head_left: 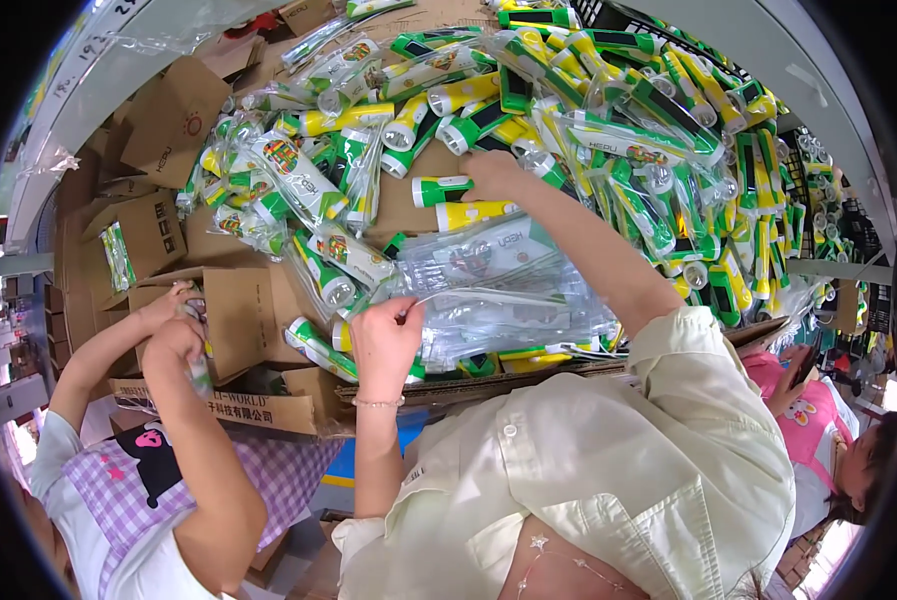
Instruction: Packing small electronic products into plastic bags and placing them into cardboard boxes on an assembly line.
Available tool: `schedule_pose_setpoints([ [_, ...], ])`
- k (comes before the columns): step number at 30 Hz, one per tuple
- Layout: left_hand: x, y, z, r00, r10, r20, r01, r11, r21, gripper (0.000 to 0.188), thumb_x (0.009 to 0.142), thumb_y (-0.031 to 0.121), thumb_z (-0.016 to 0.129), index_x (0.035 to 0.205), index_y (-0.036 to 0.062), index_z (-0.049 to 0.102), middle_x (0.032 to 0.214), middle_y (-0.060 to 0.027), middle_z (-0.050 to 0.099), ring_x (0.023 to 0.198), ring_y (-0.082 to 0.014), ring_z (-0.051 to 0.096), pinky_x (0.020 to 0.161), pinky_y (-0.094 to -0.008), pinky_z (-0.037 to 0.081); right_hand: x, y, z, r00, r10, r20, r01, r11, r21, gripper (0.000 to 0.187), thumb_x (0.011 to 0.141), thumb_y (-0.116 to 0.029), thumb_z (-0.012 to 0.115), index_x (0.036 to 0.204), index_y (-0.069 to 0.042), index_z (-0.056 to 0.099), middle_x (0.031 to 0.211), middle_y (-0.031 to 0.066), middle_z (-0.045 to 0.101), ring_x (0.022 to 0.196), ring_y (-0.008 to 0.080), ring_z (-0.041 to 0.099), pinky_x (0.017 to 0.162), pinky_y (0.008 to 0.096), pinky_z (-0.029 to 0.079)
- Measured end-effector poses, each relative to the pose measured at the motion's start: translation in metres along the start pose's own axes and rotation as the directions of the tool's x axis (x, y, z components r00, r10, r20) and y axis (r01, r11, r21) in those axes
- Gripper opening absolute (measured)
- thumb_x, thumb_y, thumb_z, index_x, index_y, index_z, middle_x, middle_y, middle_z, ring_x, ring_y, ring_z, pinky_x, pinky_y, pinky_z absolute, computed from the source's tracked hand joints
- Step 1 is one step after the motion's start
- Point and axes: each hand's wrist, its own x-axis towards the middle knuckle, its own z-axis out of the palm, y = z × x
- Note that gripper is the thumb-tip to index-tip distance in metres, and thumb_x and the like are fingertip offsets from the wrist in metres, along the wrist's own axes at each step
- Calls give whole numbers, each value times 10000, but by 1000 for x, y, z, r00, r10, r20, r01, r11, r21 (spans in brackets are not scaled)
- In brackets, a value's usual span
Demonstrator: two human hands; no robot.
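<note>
My left hand (386, 338), with a beaded bracelet at the wrist, is closed in a pinch on the near left edge of a clear plastic bag (513, 300). This bag lies on top of a flat stack of similar printed bags. My right hand (495, 176) reaches over the stack, its fingers curled on the end of a green flashlight (442, 190) with a white rim. Its fingertips are partly hidden. Just below that hand, a yellow flashlight (473, 215) lies at the far edge of the stack.
Loose green and yellow flashlights (668, 110) are heaped at the right and back. Bagged flashlights (303, 180) pile up at the left. A co-worker in a purple checked apron (133, 480) works in a cardboard box (238, 320). Another person in a pink apron (803, 420) is at the right.
</note>
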Motion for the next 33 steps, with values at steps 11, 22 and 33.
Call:
schedule_pose_setpoints([
  [11,-7,13,1,1000,-5,1,5,999,49,195,767,208,666,744,14,672,573,-206,541,544,-375,557,520,-394,431,-180,-60,-71,717,-319,-620,668,570,479,419,744,-293,735,1077,-79,599,1083,102,631,956,284,622,822,385,491],
  [22,-14,27,10,992,122,20,-120,988,-102,195,814,187,601,824,3,665,660,-224,572,616,-386,586,554,-386,455,-224,-72,-20,924,-145,-354,133,989,-58,354,746,-106,625,1080,-55,520,929,125,623,693,287,648,519,401,498],
  [33,-11,17,35,963,269,-26,-268,963,11,235,811,180,621,929,-11,689,571,-172,601,473,-206,595,521,-314,456,-222,-42,-18,930,-113,-350,121,993,1,283,723,-180,629,988,-82,627,923,124,652,765,294,643,601,421,506],
])
